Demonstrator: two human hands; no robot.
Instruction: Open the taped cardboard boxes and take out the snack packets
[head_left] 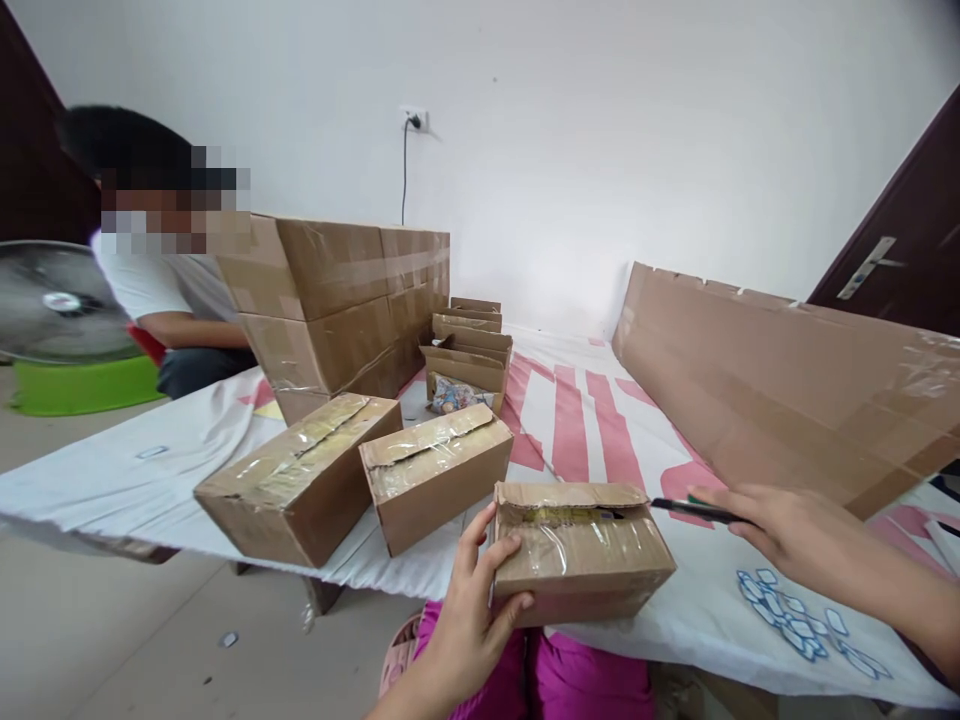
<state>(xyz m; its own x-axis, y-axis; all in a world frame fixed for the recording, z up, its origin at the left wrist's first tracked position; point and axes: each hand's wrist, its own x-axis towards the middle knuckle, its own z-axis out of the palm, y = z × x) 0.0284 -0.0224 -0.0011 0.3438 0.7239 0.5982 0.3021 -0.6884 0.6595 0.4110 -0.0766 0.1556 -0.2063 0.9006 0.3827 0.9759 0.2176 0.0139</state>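
A small taped cardboard box point(592, 555) sits at the near edge of the table, right in front of me. My left hand point(472, 615) grips its left end, thumb on top and fingers round the corner. My right hand point(787, 530) is closed on a thin dark cutter point(694, 510) with a green end. The cutter's tip points left and touches the box's top right corner by the tape seam. Two more taped boxes point(439, 475) point(300, 490) lie to the left on the table.
A tall stack of large taped cartons point(337, 300) stands behind, with several open small boxes point(469, 365) beside it. A large flat cardboard sheet point(780, 380) leans along the right. A person in a white shirt point(172, 290) sits far left near a fan point(56, 300). White-and-pink cloth point(577, 420) covers the table.
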